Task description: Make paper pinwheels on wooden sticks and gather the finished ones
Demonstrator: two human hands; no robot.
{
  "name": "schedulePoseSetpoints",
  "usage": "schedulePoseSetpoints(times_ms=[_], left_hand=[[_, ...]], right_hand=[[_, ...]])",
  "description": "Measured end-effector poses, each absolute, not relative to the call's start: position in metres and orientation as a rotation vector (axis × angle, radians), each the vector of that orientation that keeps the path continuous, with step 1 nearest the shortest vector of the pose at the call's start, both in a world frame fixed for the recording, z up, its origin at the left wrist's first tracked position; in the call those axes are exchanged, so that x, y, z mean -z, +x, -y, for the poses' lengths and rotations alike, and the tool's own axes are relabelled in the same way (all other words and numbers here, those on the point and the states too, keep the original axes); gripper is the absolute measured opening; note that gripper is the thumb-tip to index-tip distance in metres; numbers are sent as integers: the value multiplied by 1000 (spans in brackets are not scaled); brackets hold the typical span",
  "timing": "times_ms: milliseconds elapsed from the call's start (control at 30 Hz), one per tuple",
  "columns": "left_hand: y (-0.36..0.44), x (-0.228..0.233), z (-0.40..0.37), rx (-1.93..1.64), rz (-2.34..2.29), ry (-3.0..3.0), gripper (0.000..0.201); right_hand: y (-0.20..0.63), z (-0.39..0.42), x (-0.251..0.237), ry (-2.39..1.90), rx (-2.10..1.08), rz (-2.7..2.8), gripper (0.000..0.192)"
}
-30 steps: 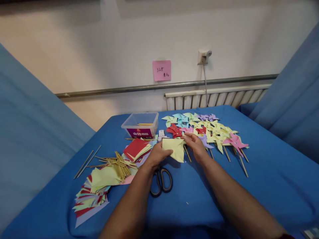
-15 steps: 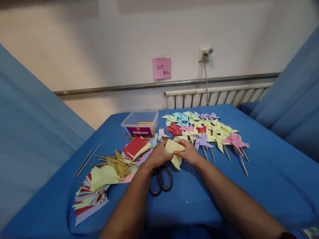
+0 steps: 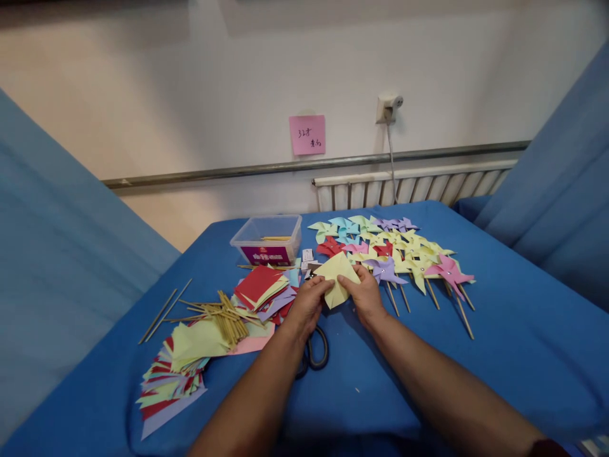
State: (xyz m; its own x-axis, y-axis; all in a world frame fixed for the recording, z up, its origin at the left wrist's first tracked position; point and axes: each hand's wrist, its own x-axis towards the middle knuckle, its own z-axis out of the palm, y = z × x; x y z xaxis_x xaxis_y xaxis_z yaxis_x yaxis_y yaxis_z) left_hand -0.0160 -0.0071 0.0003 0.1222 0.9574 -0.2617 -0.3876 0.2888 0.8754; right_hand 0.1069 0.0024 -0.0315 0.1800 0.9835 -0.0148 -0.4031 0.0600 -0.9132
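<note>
Pinching the yellow paper (image 3: 337, 269) by its sides, the left hand (image 3: 308, 303) and right hand (image 3: 369, 296) hold it near the middle of the frame. It was bent before; now it's flatter, like a diamond, and looks easier to work on.

Left hand (image 3: 309, 299) and right hand (image 3: 368, 294) are both pinching a pale yellow paper square (image 3: 339, 278) over a blue surface (image 3: 480, 381), scissors (image 3: 320, 352) partly blocked by the left forearm (image 3: 269, 381). Pinwheels (image 3: 419, 270) spread out on the right, sticks (image 3: 231, 322) and loose paper (image 3: 259, 284) piled left, plastic tub (image 3: 266, 255) behind.
</note>
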Motion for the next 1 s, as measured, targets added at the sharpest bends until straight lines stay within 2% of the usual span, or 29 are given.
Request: schedulePoseSetpoints(times_ms=[200,400,567,700,1000], left_hand=[[-16,-1,7,-1179,-1027,690,22],[-27,-9,0,-1336,-950,600,24],[-34,-12,-5,-1385,-860,526,24],[-31,-15,-2,-1380,-817,535,24],[-30,-10,0,-1344,-844,601,20]], right_hand=[[107,-3,36,-1019,-1120,990,37],[117,8,20,-985,-555,1398,54],[120,16,11,-961,-224,1744,56],[116,15,12,-974,-126,1876,55],[119,12,15,-960,-62,1889,37]])
